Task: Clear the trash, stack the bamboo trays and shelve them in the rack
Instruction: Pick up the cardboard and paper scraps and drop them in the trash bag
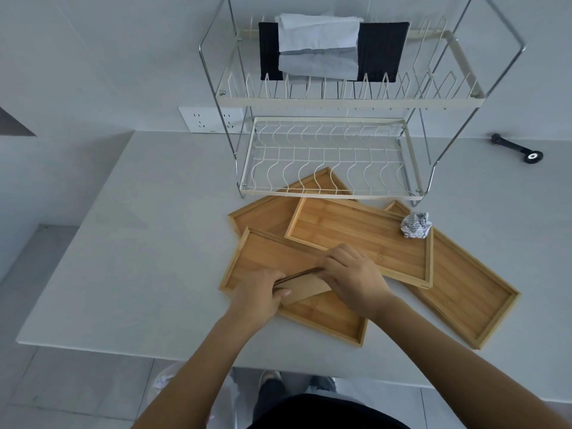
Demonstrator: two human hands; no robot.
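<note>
1. Over the nearest tray, at the front of the tabletop, the left hand [263, 292] and the right hand [353, 278] are both closed on one thin tan piece of folded card or paper [305, 291]; the left pinches its near-left end, the right grips its far-right end, and a dark edge shows along the top of the piece.
2. Beneath the hands lies the nearest shallow rectangular bamboo tray [325, 314], set at an angle on the pale grey tabletop [139, 243].
3. Three more bamboo trays of the same kind lie fanned and overlapping: a middle tray [365, 239] resting on the others, a left-rear tray [272, 212] whose far corner sits under the rack, and a right tray [464, 292] running toward the front right.
4. A crumpled ball of printed white paper [416, 226] sits at the far right corner of the middle tray, well apart from both hands.
5. Behind stands the two-tier white wire dish rack [331, 168]; its lower tier holds nothing, while the upper tier carries a black cloth and folded pale paper [322, 48].
6. My reading: the task is early. Trash clearing is under way with the card in hand; the paper ball, all stacking and all shelving are not yet done.
</note>
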